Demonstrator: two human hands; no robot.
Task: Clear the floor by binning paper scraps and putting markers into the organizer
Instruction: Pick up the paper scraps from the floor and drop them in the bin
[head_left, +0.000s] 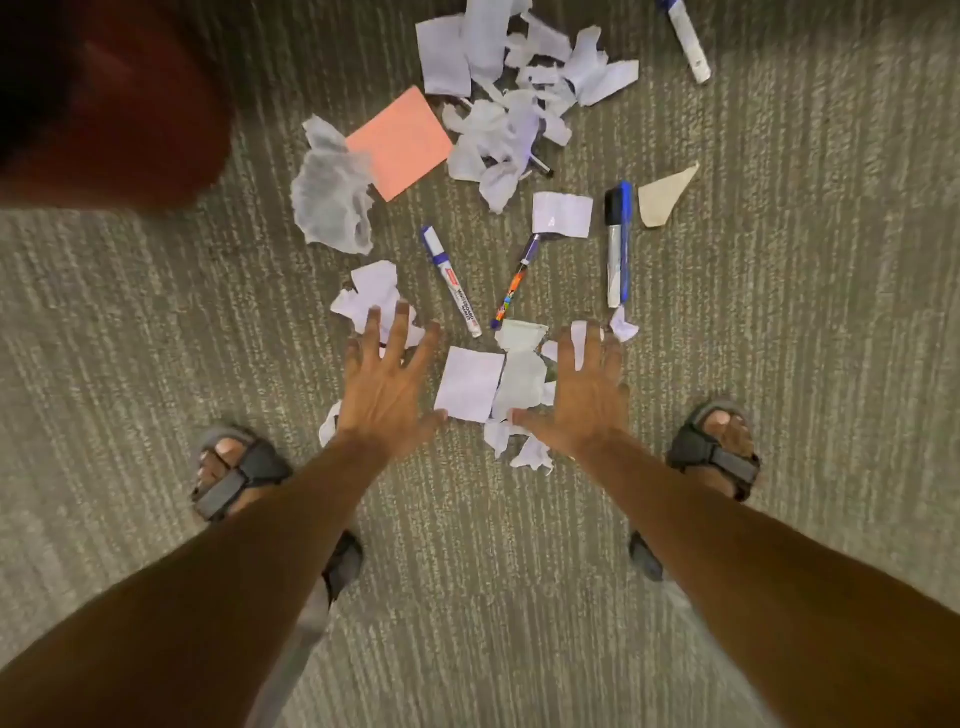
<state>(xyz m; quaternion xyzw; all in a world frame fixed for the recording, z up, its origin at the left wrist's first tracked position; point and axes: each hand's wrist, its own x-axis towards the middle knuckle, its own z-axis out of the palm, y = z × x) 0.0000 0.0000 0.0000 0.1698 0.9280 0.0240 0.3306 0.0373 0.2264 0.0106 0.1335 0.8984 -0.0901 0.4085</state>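
1. head: left hand (387, 382) and right hand (584, 395), fingers spread, holding nothing, over white scraps (470, 384) on carpet (779, 364).
2. three markers (451, 280) just beyond the hands; more scraps and a pink note (399, 141) farther off.

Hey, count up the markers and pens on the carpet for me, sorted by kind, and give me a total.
Whiteboard markers with white barrels: 3, near the left hand, by the tan scrap, and at the top edge
Thin multicoloured pen: 1
Black-tipped pen, mostly hidden under the paper pile: 1
Total: 5
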